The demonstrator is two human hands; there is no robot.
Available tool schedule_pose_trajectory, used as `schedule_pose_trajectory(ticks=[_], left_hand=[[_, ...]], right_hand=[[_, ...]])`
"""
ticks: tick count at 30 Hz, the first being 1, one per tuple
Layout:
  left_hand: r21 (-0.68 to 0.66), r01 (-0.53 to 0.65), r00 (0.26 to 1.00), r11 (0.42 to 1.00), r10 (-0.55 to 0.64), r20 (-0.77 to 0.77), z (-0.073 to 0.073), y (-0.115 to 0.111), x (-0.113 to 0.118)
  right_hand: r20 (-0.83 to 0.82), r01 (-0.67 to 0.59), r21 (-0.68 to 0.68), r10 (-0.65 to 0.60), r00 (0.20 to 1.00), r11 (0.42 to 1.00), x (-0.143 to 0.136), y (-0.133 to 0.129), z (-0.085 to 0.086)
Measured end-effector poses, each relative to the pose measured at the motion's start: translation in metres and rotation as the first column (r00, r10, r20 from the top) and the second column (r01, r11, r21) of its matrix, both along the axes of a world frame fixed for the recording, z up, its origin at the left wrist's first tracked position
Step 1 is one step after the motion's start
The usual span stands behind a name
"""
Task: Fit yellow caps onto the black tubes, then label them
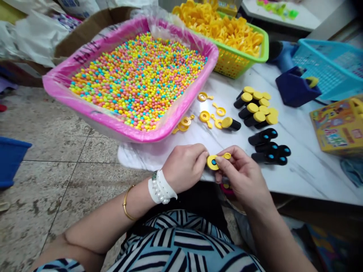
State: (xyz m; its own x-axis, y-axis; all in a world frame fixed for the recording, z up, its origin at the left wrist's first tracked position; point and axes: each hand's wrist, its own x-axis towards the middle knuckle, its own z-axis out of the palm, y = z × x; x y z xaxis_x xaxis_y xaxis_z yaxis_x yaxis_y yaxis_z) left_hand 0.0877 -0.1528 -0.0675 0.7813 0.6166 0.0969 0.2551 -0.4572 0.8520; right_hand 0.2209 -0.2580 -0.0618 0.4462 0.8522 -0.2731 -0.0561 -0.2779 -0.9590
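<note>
Near the table's front edge, my right hand (245, 173) pinches a yellow ring piece (210, 163) with a small tab; a blue dot on black shows through its hole. Closed fingers of my left hand (185, 166) meet the left side of this piece; what they grip beneath it is hidden. Beyond my hands lie loose yellow ring pieces (204, 116) and a black tube with a yellow cap (231, 123). To the right stand several yellow-capped black tubes (255, 109) and several black tubes with blue dots (269, 149).
A pink basin (119, 132) of colourful beads is at the left. Behind are a green basket (241, 56) of yellow pieces and a blue basket (326, 56). A dark blue holder (295, 88) and a printed yellow box (338, 126) stand right.
</note>
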Motion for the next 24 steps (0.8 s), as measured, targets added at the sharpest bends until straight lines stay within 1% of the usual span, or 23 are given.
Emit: schedule_pose_trajectory(ticks=[2,5,8,13,15,17,18,20,22,24], left_hand=[[-0.058,0.011,0.997,0.998,-0.007,0.070,0.002,-0.001,-0.002],[-0.033,-0.031,0.992,0.999,0.035,0.122,0.005,-0.004,-0.002],[0.005,-0.067,0.995,0.998,0.067,0.073,0.010,-0.007,0.002],[-0.089,-0.109,0.993,0.990,0.105,-0.049,0.018,-0.004,0.010],[-0.145,-0.082,0.996,0.986,0.076,-0.051,0.017,-0.001,0.009],[-0.183,-0.037,0.999,0.982,0.036,-0.007,0.013,0.000,0.006],[-0.177,-0.010,0.999,0.984,0.015,0.029,0.010,0.000,0.004],[-0.100,0.042,0.996,0.994,-0.034,0.084,0.004,-0.001,-0.001],[0.031,0.068,0.994,0.997,-0.070,0.083,-0.001,-0.002,-0.004],[0.143,0.071,0.996,0.987,-0.078,0.049,-0.005,-0.004,-0.005]], right_hand=[[-0.007,0.036,0.021,-0.036,0.999,0.999,-0.002,-0.001,-0.004],[-0.011,0.074,0.050,-0.074,0.997,0.996,-0.003,-0.004,-0.008],[-0.048,0.063,0.022,-0.062,0.997,0.998,-0.002,-0.006,-0.007],[-0.109,0.032,-0.076,-0.041,0.993,0.997,0.002,-0.002,0.002],[-0.122,0.024,-0.091,-0.035,0.992,0.996,0.003,-0.001,0.003],[-0.131,0.033,-0.076,-0.043,0.990,0.997,0.002,0.000,0.002],[-0.133,0.048,-0.055,-0.055,0.990,0.997,0.002,0.001,0.000],[-0.129,0.083,-0.008,-0.083,0.988,0.997,0.000,0.001,-0.004],[-0.094,0.115,0.035,-0.112,0.989,0.993,-0.002,-0.001,-0.008],[-0.048,0.145,0.088,-0.141,0.989,0.986,-0.002,-0.005,-0.011]])
